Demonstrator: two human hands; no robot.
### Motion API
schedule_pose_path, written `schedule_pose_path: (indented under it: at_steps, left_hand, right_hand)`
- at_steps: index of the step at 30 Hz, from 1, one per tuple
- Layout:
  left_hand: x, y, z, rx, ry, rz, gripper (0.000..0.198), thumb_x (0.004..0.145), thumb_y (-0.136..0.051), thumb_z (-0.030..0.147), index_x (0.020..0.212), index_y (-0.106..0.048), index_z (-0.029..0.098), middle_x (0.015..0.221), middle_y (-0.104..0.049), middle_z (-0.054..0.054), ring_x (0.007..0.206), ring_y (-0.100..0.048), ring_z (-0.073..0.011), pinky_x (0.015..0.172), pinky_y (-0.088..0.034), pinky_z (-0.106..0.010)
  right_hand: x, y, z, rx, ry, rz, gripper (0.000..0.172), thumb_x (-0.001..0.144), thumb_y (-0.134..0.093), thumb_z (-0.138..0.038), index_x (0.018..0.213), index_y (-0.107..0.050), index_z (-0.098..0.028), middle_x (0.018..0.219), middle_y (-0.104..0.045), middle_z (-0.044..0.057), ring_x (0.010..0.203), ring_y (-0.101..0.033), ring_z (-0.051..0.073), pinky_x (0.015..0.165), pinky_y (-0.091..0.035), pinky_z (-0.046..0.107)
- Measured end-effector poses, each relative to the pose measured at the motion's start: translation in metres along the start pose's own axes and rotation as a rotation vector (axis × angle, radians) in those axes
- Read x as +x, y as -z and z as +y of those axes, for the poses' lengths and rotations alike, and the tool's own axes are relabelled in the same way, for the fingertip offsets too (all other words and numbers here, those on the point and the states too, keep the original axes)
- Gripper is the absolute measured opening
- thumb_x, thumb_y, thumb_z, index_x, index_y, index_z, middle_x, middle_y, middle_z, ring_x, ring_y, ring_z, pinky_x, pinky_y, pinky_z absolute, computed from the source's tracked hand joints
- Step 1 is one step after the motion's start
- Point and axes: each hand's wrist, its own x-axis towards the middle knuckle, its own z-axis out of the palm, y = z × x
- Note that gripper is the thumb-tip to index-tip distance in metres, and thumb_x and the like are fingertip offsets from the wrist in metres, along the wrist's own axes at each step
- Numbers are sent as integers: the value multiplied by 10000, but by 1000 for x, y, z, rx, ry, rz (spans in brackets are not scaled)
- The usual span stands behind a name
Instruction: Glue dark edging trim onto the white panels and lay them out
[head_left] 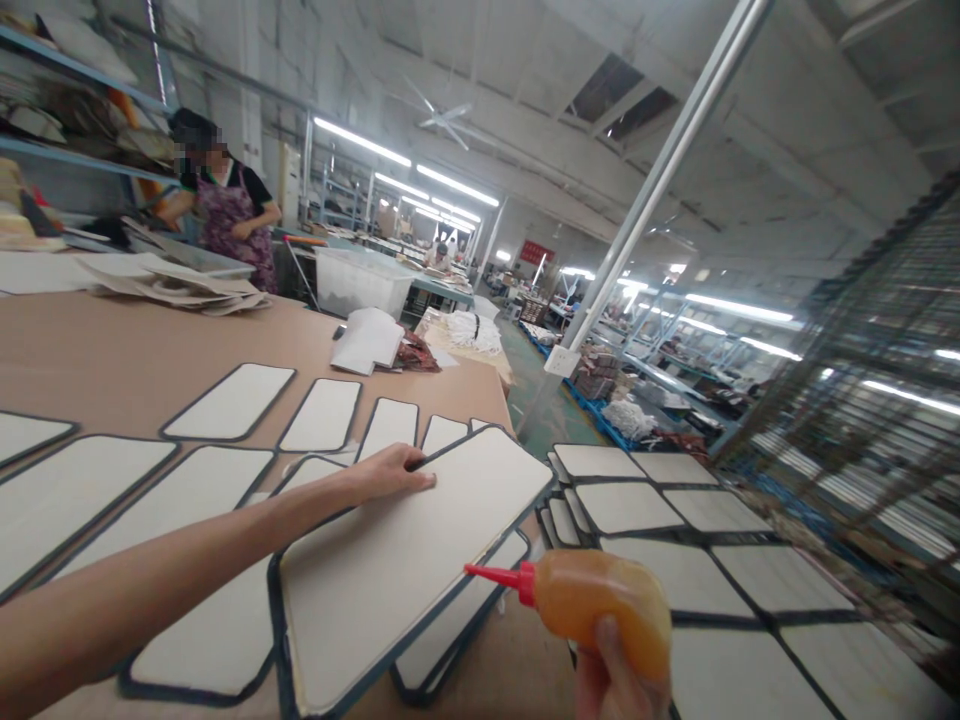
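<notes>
My left hand [394, 472] grips the far edge of a white panel with a dark border [405, 540], thumb on its upper face. The panel is tilted above the table. In my right hand [619, 675] is a squeeze bottle [600, 597] of amber liquid, probably glue, with a red nozzle. The nozzle tip points left and lies at the panel's near right edge; whether it touches cannot be made out. A yellowish line runs along part of that edge. Beneath the held panel lies another bordered panel [450, 620].
Several similar panels [315, 415] lie in rows on the brown table [225, 335]. Stacked panels [712, 560] stand at the right. Papers [367, 340] lie at the table's far edge. A co-worker [232, 210] stands at the back left beside a plastic bin [360, 280]. A metal post [645, 200] rises beyond.
</notes>
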Motion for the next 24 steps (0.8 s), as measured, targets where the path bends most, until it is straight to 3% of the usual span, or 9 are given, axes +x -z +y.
schedule_pose_path:
  at_steps: [4, 10, 18, 24]
  left_hand:
    - [4, 0, 2, 22, -10, 31, 367, 625, -593, 495, 751, -599, 150, 618, -549, 23, 575, -480, -157, 521, -299, -250]
    - [5, 1, 12, 25, -9, 52, 362, 586, -610, 498, 702, -568, 158, 604, -527, 27, 580, -470, -154, 527, -300, -251]
    - [14, 1, 14, 17, 39, 66, 338, 566, -627, 492, 661, -547, 178, 578, -544, 25, 537, -477, -153, 479, -304, -248]
    - [24, -1, 7, -31, 25, 61, 333, 563, -641, 481, 674, -555, 179, 607, -579, 19, 549, -517, -158, 478, -346, -245]
  right_hand:
    - [1, 6, 2, -87, 32, -24, 599, 648, -800, -276, 1198, -565, -267, 807, -685, -51, 669, -618, 110, 665, -542, 200]
    - [3, 11, 5, -74, 21, -14, 679, 545, -847, -285, 1171, -588, -230, 816, -695, -8, 653, -625, 155, 590, -550, 246]
    - [-4, 6, 3, -255, 142, -3, 670, 579, -798, -439, 1183, -586, -241, 1107, -647, 110, 957, -633, 337, 715, -572, 444]
    - [-8, 17, 7, -413, 229, 11, 563, 576, -788, -494, 1054, -653, -228, 968, -686, 97, 874, -656, 337, 639, -586, 424]
